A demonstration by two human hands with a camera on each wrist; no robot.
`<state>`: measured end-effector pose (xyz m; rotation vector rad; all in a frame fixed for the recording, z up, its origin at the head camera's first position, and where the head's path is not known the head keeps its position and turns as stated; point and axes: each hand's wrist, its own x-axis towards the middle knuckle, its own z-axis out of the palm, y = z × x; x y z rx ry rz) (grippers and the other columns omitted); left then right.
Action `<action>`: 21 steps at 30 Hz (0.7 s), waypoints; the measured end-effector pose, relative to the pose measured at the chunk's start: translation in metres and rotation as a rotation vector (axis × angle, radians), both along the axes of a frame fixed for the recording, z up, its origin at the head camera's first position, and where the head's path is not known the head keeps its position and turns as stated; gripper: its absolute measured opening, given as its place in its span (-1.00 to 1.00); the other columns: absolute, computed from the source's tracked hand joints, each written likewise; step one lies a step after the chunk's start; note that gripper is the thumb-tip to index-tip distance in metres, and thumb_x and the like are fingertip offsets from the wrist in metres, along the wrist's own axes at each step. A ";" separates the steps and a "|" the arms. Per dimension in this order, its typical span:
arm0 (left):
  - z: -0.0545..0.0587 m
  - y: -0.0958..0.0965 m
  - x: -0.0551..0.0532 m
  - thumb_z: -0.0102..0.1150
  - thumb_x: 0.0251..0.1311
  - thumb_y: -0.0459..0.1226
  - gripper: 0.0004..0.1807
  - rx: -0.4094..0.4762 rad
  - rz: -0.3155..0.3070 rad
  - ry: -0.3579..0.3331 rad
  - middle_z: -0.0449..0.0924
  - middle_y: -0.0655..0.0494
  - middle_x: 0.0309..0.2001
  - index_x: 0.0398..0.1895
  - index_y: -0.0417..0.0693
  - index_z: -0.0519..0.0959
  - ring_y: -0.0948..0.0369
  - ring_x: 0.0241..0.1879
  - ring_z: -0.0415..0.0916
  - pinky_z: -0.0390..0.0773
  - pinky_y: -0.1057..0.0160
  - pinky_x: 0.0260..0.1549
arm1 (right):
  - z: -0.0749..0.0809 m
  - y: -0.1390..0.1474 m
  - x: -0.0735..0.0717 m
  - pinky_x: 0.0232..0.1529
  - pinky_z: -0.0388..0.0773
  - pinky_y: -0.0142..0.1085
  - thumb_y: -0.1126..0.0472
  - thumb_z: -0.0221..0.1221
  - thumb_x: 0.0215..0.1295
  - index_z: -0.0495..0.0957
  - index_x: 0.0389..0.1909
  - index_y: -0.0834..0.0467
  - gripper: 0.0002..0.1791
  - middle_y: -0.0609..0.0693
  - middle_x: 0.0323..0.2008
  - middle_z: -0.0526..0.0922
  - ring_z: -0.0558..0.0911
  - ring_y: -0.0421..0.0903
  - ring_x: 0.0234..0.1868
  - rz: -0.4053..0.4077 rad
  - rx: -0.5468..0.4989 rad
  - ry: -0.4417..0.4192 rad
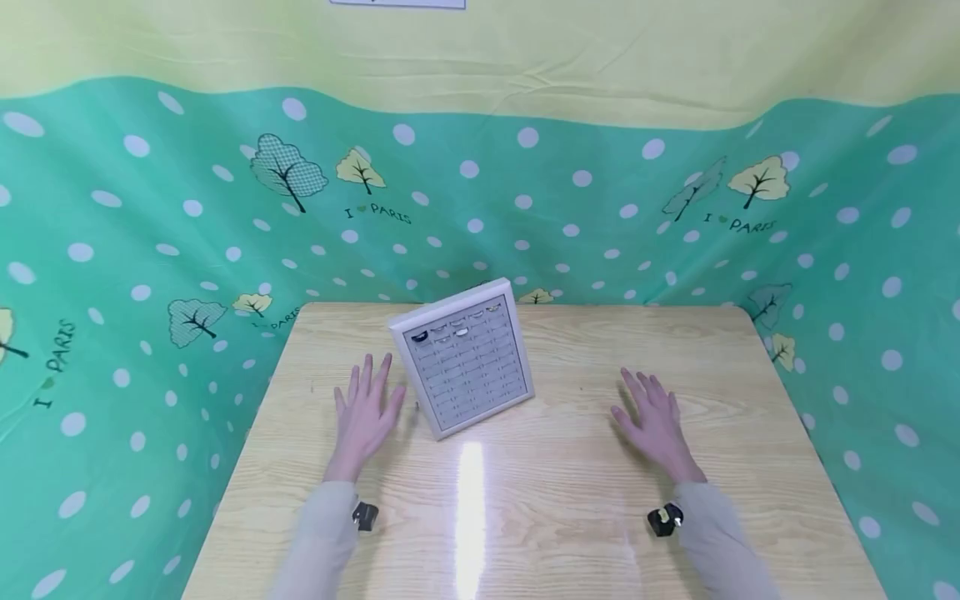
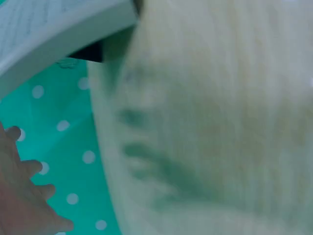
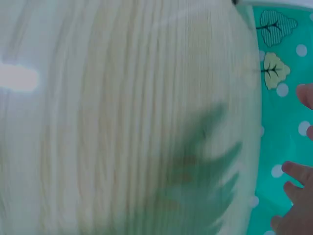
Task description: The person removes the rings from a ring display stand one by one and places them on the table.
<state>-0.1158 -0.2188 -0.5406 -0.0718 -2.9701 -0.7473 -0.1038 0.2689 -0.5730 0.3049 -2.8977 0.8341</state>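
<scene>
A white-framed display board (image 1: pixel 472 367) leans tilted on the table, its grey face marked with rows of narrow slots. Small curved pieces sit in its top rows, among them a black one (image 1: pixel 420 337), a white one (image 1: pixel 462 332) and a gold one (image 1: pixel 492 307); their kind is too small to make out. My left hand (image 1: pixel 363 421) is spread just left of the board, holding nothing. Well to the board's right, my right hand (image 1: pixel 656 425) has its fingers extended and holds nothing. Both hands cast shadows on the wood.
The pale wooden table (image 1: pixel 570 517) carries a bright light reflection in front of the board. Behind and at both sides hangs a green dotted curtain (image 1: pixel 525 183) with printed trees. Each wrist wears a small black camera, like the one at my right sleeve (image 1: pixel 664 520).
</scene>
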 end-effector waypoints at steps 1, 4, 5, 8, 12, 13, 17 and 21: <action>0.004 0.003 -0.003 -0.27 0.42 0.14 -0.30 0.029 0.003 0.010 -0.29 -0.08 0.52 0.54 0.19 -0.08 -0.19 0.45 -0.32 -0.42 -0.41 0.24 | -0.002 -0.003 0.000 0.24 -0.20 0.43 -0.05 0.07 0.36 0.03 0.50 0.06 -0.23 0.41 0.36 0.12 0.00 0.43 0.38 0.006 -0.015 0.002; 0.016 0.010 -0.012 -0.24 0.43 0.11 -0.29 0.128 0.011 0.052 -0.26 -0.09 0.52 0.55 0.15 -0.09 -0.17 0.45 -0.27 -0.39 -0.40 0.25 | -0.006 -0.014 0.001 0.25 -0.11 0.41 0.02 0.09 0.35 0.07 0.48 0.10 -0.26 0.41 0.33 0.17 0.06 0.42 0.36 0.023 -0.067 0.019; 0.020 0.012 -0.015 -0.24 0.43 0.11 -0.29 0.160 0.012 0.068 -0.25 -0.09 0.52 0.55 0.15 -0.10 -0.16 0.46 -0.25 -0.37 -0.40 0.25 | -0.007 -0.017 0.001 0.24 -0.06 0.40 0.04 0.10 0.35 0.09 0.47 0.12 -0.27 0.40 0.32 0.20 0.09 0.41 0.34 0.029 -0.084 0.026; 0.033 0.019 -0.023 -0.18 0.43 0.07 -0.27 0.288 0.006 0.111 -0.23 -0.03 0.53 0.55 0.17 -0.16 -0.09 0.47 -0.23 -0.32 -0.37 0.28 | -0.012 -0.027 0.003 0.22 0.07 0.37 0.10 0.12 0.34 0.13 0.45 0.17 -0.30 0.38 0.29 0.26 0.19 0.39 0.30 0.038 -0.122 0.047; 0.044 0.027 -0.033 -0.03 0.40 -0.06 -0.21 0.490 -0.014 0.143 -0.18 0.10 0.53 0.55 0.23 -0.20 -0.03 0.46 -0.14 -0.14 -0.29 0.32 | -0.014 -0.038 0.006 0.20 0.17 0.33 0.14 0.12 0.36 0.14 0.44 0.21 -0.31 0.37 0.27 0.29 0.27 0.36 0.26 0.045 -0.164 0.034; 0.046 0.029 -0.035 0.01 0.39 -0.10 -0.21 0.535 -0.022 0.148 -0.15 0.12 0.52 0.55 0.25 -0.17 -0.02 0.45 -0.10 -0.09 -0.27 0.33 | -0.014 -0.040 0.007 0.20 0.18 0.32 0.14 0.12 0.37 0.14 0.44 0.21 -0.32 0.37 0.27 0.30 0.28 0.36 0.26 0.044 -0.170 0.025; 0.050 0.035 -0.040 0.10 0.34 -0.24 -0.23 0.655 -0.051 0.162 0.07 0.07 0.46 0.52 0.25 -0.03 -0.04 0.40 0.07 0.04 -0.27 0.29 | -0.015 -0.047 0.010 0.23 0.19 0.27 0.12 0.10 0.40 0.11 0.45 0.19 -0.32 0.35 0.28 0.29 0.29 0.31 0.26 0.038 -0.199 -0.019; 0.051 0.036 -0.042 0.09 0.33 -0.35 -0.30 0.754 -0.074 0.156 0.25 -0.11 0.37 0.48 0.12 0.09 -0.12 0.32 0.21 0.17 -0.26 0.25 | -0.017 -0.052 0.011 0.27 0.18 0.21 0.12 0.11 0.40 0.11 0.45 0.21 -0.31 0.32 0.30 0.28 0.28 0.28 0.28 0.045 -0.216 -0.043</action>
